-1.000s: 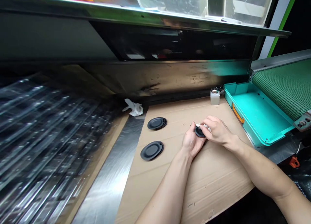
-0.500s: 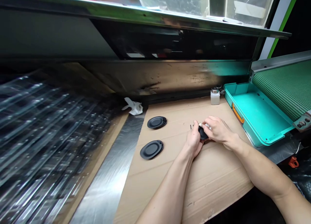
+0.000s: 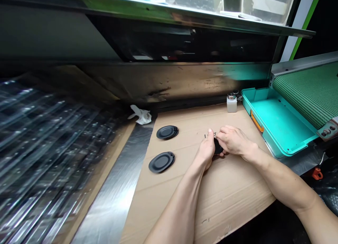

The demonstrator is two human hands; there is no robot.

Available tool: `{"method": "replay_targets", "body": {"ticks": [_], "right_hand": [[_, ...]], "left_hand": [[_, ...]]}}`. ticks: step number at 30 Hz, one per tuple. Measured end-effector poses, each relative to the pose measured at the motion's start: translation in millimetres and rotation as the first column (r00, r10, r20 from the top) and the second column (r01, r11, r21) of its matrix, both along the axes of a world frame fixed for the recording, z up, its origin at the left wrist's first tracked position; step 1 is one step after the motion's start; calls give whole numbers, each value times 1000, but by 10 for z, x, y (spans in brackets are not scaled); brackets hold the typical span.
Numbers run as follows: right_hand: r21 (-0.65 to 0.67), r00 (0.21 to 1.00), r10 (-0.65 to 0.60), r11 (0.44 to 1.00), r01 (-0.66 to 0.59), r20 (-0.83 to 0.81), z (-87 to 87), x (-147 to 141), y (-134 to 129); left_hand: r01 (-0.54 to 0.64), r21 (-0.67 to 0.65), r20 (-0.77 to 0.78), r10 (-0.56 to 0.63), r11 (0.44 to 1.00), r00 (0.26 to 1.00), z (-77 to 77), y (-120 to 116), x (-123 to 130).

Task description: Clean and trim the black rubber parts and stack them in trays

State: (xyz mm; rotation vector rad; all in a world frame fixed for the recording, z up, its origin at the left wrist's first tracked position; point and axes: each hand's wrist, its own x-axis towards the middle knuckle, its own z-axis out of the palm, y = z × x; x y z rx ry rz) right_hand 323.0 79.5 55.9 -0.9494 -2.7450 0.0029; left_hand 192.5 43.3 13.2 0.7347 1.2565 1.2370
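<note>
My left hand (image 3: pixel 206 148) is closed around the edge of a black disc-shaped part (image 3: pixel 218 147), its thumb pointing up. My right hand (image 3: pixel 233 140) has its fingers pinched at the upper edge of that part, close to the left thumb. Both hands cover most of the part, and what the right fingertips pinch is hidden. On the cardboard sheet (image 3: pixel 232 191), left of my hands, lie black oval discs (image 3: pixel 167 132), overlapping in a small stack. Nearer to me are similar black discs (image 3: pixel 161 162).
A small white bottle with a metal top (image 3: pixel 231 103) stands at the back. To the right are a turquoise tray (image 3: pixel 257 122) with an orange latch and a green conveyor belt (image 3: pixel 308 89). Crumpled white tissue (image 3: pixel 141 115) and clear plastic trays (image 3: pixel 52 145) are on the left.
The right fingers have moved in against the left thumb, and a small white bit seen between them before is now hidden. The whole view has shifted slightly.
</note>
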Motion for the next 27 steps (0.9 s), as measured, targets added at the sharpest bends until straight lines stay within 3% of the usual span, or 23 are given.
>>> {"method": "replay_targets", "body": {"ticks": [6, 21, 27], "right_hand": [[-46, 998, -68, 997, 68, -6, -26, -23, 14], [-36, 997, -66, 997, 65, -44, -37, -50, -1], [-85, 989, -143, 987, 140, -34, -11, -28, 3]], "left_hand": [[30, -64, 7, -29, 997, 1000, -20, 7, -22], [-4, -12, -142, 3, 1000, 990, -61, 27, 15], [2, -16, -145, -4, 1000, 989, -119, 33, -4]]}}
